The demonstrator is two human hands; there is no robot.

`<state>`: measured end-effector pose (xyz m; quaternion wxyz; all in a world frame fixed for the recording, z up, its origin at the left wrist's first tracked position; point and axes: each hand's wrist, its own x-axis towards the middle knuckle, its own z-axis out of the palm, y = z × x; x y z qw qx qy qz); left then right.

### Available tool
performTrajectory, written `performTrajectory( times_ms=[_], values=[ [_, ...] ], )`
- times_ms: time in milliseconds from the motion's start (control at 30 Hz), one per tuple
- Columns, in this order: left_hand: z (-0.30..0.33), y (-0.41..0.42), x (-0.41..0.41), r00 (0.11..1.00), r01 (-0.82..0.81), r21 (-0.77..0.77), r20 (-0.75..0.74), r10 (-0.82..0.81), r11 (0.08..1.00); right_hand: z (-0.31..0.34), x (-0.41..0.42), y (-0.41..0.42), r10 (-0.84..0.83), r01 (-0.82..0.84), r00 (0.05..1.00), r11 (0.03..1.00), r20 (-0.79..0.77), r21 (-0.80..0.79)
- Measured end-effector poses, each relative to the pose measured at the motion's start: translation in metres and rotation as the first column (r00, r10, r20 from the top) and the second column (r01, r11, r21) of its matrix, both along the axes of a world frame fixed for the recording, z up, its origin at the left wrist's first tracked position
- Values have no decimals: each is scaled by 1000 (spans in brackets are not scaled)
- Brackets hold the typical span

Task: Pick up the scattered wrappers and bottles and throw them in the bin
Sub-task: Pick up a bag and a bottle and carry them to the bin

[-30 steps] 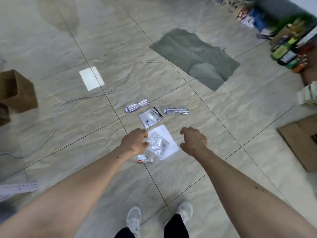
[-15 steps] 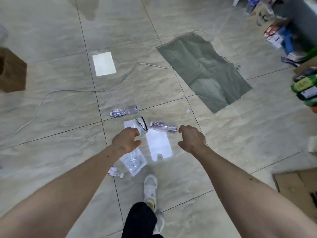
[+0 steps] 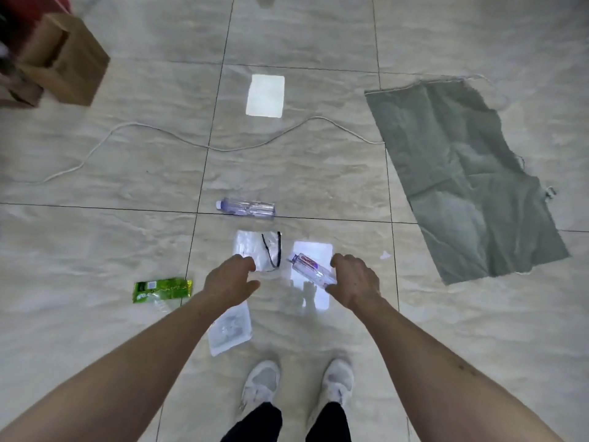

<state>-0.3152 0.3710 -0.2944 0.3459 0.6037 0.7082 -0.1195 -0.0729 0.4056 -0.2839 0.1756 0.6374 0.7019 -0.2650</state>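
Note:
Litter lies on the tiled floor in front of my feet. A clear bottle with a purple label [image 3: 246, 207] rests on a tile joint farther out. A second such bottle [image 3: 311, 270] lies just left of my right hand [image 3: 355, 280]. A clear wrapper with a black edge [image 3: 259, 248] sits beyond my left hand [image 3: 230, 282]. Another clear wrapper [image 3: 230, 328] lies partly under my left forearm. A green wrapper [image 3: 162, 289] lies to the left. Both hands hover with fingers curled apart, holding nothing.
A brown cardboard box [image 3: 65, 59] stands at the far left. A grey-green cloth sack [image 3: 468, 177] is spread flat at the right. A white cord [image 3: 197, 143] snakes across the floor. Bright light patches reflect off the tiles. My white shoes [image 3: 261, 382] stand below.
The view has swung left and forward; my feet now stand side by side. The green wrapper has come into view. Both hands stay empty and have spread slightly over the litter.

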Motion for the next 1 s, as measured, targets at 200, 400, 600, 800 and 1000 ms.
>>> performTrajectory(
  times_ms=[200, 400, 600, 800, 1000],
  values=[
    [-121, 12, 14, 980, -201, 31, 6, 201, 979, -122, 15, 33, 108, -108, 994, 993, -13, -49],
    [-261, 9, 0, 911, -411, 88, 30, 411, 907, -265, 8, 43, 162, -162, 987, 986, -3, -47],
    [-368, 21, -29, 862, -472, 176, -113, 494, 864, -374, -16, 66, 170, -171, 982, 985, -77, -17],
    [-420, 52, -53, 824, -536, 184, -98, 558, 824, -412, -39, 105, 233, -235, 969, 972, -78, -23],
    [-431, 53, -43, 755, -596, 255, -143, 640, 761, -414, -51, 113, 256, -257, 963, 966, -82, -3]
  ],
)
